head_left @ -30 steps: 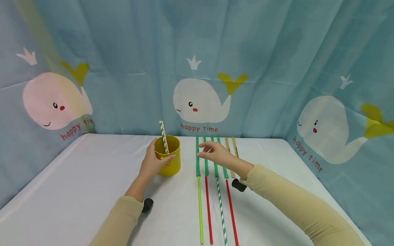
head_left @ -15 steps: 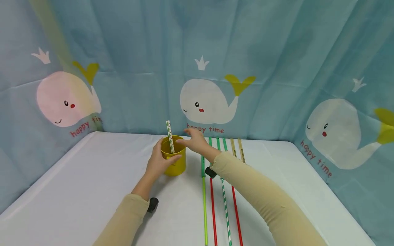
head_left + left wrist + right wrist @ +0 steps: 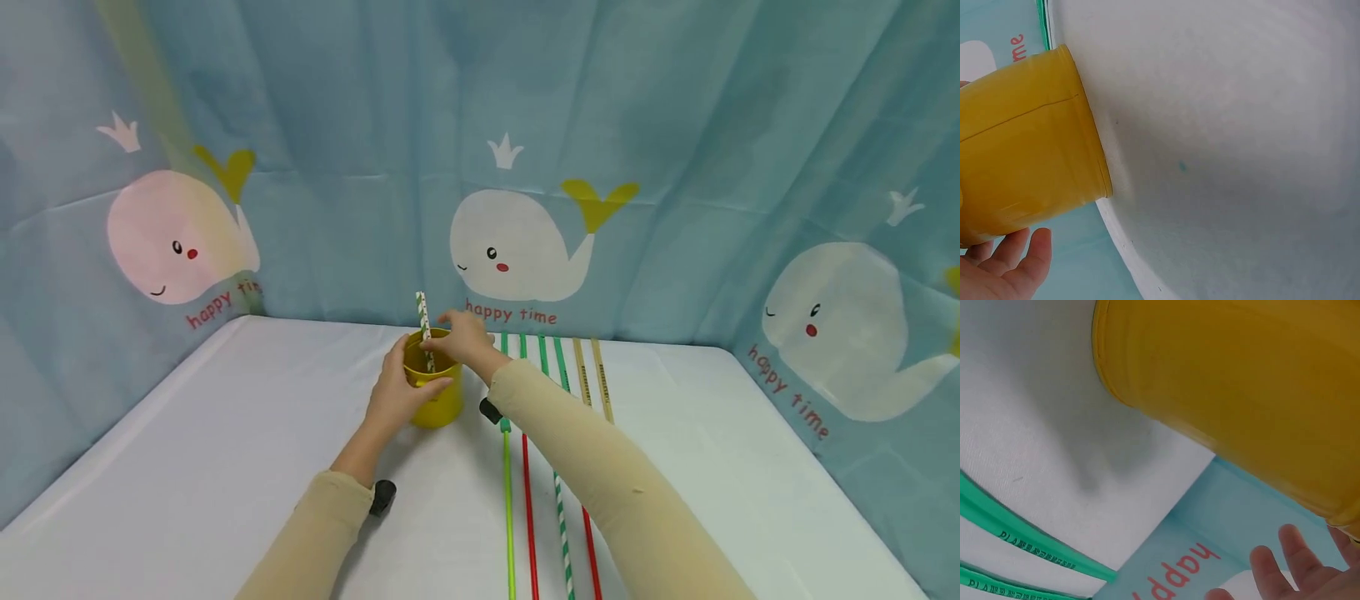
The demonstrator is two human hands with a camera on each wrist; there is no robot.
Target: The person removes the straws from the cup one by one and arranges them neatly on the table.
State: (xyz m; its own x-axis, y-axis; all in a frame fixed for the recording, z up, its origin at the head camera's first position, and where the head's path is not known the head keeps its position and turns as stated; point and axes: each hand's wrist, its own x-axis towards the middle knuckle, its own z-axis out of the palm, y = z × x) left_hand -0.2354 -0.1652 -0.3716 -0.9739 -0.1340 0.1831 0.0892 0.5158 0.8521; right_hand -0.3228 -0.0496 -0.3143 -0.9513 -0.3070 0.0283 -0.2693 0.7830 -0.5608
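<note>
A small yellow bucket (image 3: 437,407) stands upright on the white table, with green-and-white patterned straw (image 3: 422,307) leaning in it and sticking above the rim; whether it is one straw or more is hard to tell. My left hand (image 3: 393,393) holds the bucket from the left, thumb along its front and fingers around its far side. In the left wrist view some of those fingers (image 3: 1035,259) show beside the wall. My right hand (image 3: 467,340) is over the bucket's right rim, thumb tip overlapping the straw and index finger apart from it. Its other fingers (image 3: 1300,553) are spread loosely.
Right of the bucket lie several green-wrapped straws (image 3: 1022,534) in a row and two tan-wrapped ones (image 3: 602,375). Nearer me are a lime straw (image 3: 510,508), a red straw (image 3: 529,500), a striped straw (image 3: 564,533) and another red one. A blue curtain (image 3: 337,233) closes the back.
My right hand has moved left from above the green-wrapped straws to the straw in the bucket. The left hand keeps its hold on the bucket. The head view has shifted slightly.
</note>
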